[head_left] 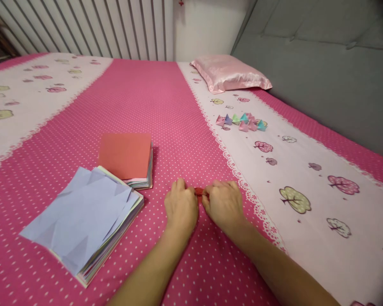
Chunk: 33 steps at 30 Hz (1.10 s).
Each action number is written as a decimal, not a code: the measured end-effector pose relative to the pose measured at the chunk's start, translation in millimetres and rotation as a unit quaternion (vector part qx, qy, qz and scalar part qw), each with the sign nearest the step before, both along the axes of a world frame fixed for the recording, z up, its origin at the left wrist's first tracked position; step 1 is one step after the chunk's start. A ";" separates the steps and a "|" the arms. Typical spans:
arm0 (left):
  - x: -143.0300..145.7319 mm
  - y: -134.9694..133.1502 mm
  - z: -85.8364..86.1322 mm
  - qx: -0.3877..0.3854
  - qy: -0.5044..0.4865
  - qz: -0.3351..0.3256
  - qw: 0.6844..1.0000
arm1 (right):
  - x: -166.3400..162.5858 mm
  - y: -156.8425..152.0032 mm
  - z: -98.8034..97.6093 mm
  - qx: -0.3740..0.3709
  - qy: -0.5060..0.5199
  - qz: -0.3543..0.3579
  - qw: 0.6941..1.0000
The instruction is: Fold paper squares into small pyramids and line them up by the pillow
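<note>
On the pink dotted bedsheet (153,106), two hands pinch one small red paper piece (199,191) between them.
The left hand (181,206) and right hand (224,203) both clamp their fingertips on it, low over the sheet. On so soft a bed, I judge, a fold may go crooked, or the tiny piece may slip or tear. Counted: two stacks of paper, a red-topped stack (126,158) and a lavender-topped stack (83,214); about eight folded paper shapes (241,122), overlapping; one satin pillow (229,72).

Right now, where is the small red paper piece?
In the head view, the small red paper piece sits low at centre, pinched between the left hand and the right hand on the pink dotted bedsheet, right of the red-topped paper stack.
</note>
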<state>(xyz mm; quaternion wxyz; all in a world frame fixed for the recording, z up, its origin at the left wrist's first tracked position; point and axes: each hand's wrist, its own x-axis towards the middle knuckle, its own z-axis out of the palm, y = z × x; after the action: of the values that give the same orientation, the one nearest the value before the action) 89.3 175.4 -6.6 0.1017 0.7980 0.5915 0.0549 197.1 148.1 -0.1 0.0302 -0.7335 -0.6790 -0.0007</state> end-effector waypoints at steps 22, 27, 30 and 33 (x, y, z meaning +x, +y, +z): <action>-0.7 -3.2 2.6 0.046 0.030 0.013 0.998 | -1.2 1.4 -8.4 0.013 -0.008 0.017 1.000; -1.2 1.1 0.2 0.050 0.032 -0.002 0.998 | -1.2 5.7 -13.5 0.027 -0.012 0.047 0.998; -1.1 1.0 0.5 0.051 0.031 -0.001 0.998 | -0.8 6.1 -14.4 0.022 -0.012 0.047 0.999; -1.5 -0.7 1.5 0.063 0.018 0.002 0.998 | 0.1 3.9 -12.2 0.014 -0.014 0.047 0.999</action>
<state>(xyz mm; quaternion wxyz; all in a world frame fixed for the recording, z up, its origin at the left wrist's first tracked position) 87.8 174.8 -5.1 0.0408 0.8025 0.5901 0.0778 197.2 152.0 -12.3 0.0303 -0.7001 -0.7131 -0.0191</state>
